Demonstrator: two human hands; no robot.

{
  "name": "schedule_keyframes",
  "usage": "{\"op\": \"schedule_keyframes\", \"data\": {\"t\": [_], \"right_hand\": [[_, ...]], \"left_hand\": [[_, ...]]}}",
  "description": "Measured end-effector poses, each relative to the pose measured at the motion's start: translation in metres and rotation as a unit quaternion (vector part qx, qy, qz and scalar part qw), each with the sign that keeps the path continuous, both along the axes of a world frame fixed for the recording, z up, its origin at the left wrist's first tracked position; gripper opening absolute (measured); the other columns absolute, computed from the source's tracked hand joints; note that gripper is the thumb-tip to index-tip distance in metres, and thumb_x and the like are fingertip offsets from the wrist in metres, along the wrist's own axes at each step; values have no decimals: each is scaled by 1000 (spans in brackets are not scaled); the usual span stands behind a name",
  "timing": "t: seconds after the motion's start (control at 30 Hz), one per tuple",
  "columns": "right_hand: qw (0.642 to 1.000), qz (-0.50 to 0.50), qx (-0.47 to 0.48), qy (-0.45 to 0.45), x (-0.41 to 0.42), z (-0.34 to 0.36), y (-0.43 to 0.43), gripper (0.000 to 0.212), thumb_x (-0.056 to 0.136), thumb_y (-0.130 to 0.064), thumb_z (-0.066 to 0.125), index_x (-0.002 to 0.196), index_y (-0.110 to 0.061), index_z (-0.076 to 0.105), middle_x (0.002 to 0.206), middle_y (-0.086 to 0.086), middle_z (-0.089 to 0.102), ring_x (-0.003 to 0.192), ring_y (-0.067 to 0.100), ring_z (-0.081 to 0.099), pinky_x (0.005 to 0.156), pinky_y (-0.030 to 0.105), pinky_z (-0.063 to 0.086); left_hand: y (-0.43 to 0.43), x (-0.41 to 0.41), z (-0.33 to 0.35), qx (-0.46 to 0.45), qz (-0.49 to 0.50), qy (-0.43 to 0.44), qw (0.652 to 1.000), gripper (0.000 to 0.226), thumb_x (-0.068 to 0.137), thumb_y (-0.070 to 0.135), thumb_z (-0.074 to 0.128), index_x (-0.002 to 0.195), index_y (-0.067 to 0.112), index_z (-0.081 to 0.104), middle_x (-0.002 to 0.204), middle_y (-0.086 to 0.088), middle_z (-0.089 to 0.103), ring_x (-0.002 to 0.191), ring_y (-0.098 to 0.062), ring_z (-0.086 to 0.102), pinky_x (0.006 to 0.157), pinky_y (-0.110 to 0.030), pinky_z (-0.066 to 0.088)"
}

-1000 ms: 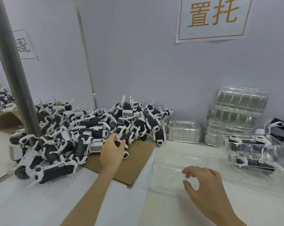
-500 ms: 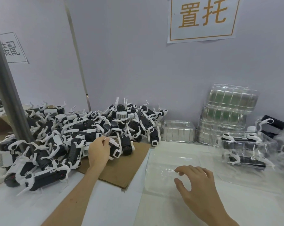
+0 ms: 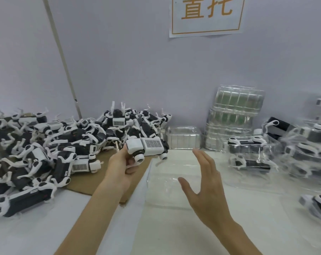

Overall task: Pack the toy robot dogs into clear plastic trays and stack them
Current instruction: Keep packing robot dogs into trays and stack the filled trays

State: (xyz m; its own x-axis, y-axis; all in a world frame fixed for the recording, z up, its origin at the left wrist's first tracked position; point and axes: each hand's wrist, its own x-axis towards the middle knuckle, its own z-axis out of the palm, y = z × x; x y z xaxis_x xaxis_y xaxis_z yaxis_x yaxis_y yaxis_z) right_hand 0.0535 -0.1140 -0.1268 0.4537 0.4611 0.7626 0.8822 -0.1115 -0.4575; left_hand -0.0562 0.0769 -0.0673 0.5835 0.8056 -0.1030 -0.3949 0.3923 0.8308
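We held one toy robot dog (image 3: 146, 148) up at the near edge of the heap of dogs (image 3: 64, 140) — our left hand (image 3: 122, 167) curled round one end of it, fingers and thumb gripping. Our right hand (image 3: 205, 184) hovered over the empty clear tray (image 3: 163, 188), fingers straight and spread, holding nothing. The heap lay to the left on cardboard (image 3: 82, 189); packed trays (image 3: 251, 153) stood to the right.

You held one toy robot dog (image 3: 146, 146) up in your left hand (image 3: 122, 167).
Your left hand gripped the dog at one end, beside the heap of dogs (image 3: 64, 144). Your right hand (image 3: 205, 188) hovered open, fingers straight, above the empty clear tray (image 3: 161, 183) on the desk (image 3: 174, 229). Stacked empty trays (image 3: 235, 122) and packed trays (image 3: 251, 155) stood to the right.
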Motion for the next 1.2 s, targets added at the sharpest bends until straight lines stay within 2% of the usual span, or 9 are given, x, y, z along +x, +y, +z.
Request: {"op": "schedule_keyframes", "data": {"t": [0.07,0.17,0.3,0.47,0.57,0.67,0.87,1.0,1.2], "right_hand": [[1000,9,11,-8,2,4,-1,85,87,-29,75,154,-28,22,160,-8,26,146,2,25,115,13,18],[999,4,1,-32,6,7,-3,83,91,-32,70,156,-26,19,163,-7,21,148,3,20,117,16,16],[998,-5,50,-34,11,9,-6,51,98,-29,55,146,-20,39,138,-12,49,127,-6,42,105,23,35],[990,-39,135,11,17,13,-9,27,102,-26,49,126,-15,54,110,-11,62,89,11,63,81,13,45],[982,-47,174,51,22,15,-12,13,101,-19,56,114,-21,58,101,-20,62,89,2,62,72,14,50],[974,-50,179,128,26,14,-12,6,97,-31,57,100,-29,60,94,-19,64,95,9,60,70,46,55],[943,-33,216,251,29,15,-12,7,98,-27,61,93,-31,62,92,-16,65,103,17,62,65,43,60],[952,-38,166,256,28,12,-12,7,97,-27,62,91,-28,62,91,-22,65,98,6,60,81,52,56],[965,-68,74,243,29,8,-12,13,92,-32,68,82,-37,62,86,-26,67,92,-5,59,76,21,44]], "left_hand": [[-18,9,-1,-42,-52,4,998,53,93,-5,35,49,13,58,45,2,40,31,-3,25,30,-14,12],[-35,20,-9,-97,-101,12,990,36,88,-10,32,61,10,45,49,0,36,37,-6,24,31,-15,13],[-45,25,-18,-116,-162,4,980,24,98,-2,43,77,5,54,56,-5,50,45,-9,32,29,-15,26],[-41,24,-23,202,4,52,978,18,102,9,50,100,6,68,70,-5,71,60,-13,66,52,-22,53],[-31,19,-38,456,123,156,867,21,97,10,57,111,22,69,106,10,72,102,-4,64,85,-20,49],[-24,16,-65,546,-12,251,799,44,98,20,61,140,24,53,151,10,43,143,-7,33,118,-31,26],[-34,11,-84,513,-87,227,823,49,99,34,58,145,36,40,144,28,41,137,5,35,117,-28,27],[-46,15,-88,517,-126,205,821,57,93,51,46,145,51,22,144,33,40,138,8,32,115,-27,26],[-44,15,-93,548,-114,205,803,64,92,55,44,150,55,17,145,35,39,139,8,31,112,-22,25]]}}
